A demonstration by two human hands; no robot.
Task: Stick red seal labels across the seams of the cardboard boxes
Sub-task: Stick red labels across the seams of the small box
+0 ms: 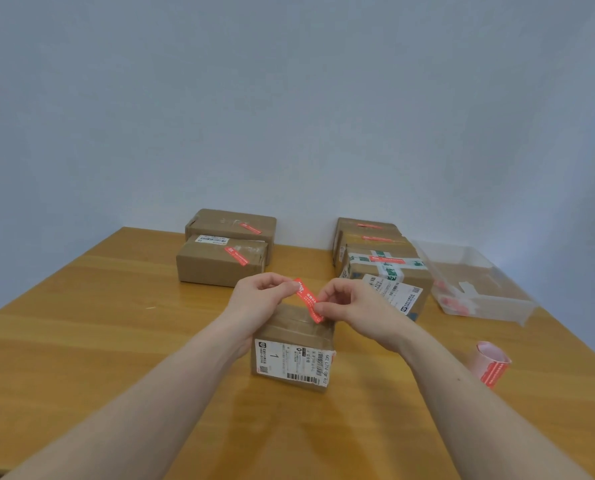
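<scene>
The fingers (291,287) of the left hand (258,299) pinch the far upper end of a red seal label (308,299), while the right hand (353,306) pinches its near lower end between thumb and forefinger. The label is stretched slantwise between them, just above the taped top of the nearest cardboard box (294,344), its lower end at or almost at the tape; whether it touches cannot be told. Both forearms reach in from the near edge, wrists flanking the box, which stands in the middle of the wooden worktop (116,341) with a white shipping label facing the camera.

Behind on the left lie two sealed boxes (225,251), one behind the other, each with a red label on top. Behind on the right sits a close group of boxes (379,258), also bearing red labels, the front one wrapped in green-and-white tape. To their right stands a clear plastic bin (479,285) with reddish scraps inside. Near the right forearm lies a curled strip of label backing (492,363)
</scene>
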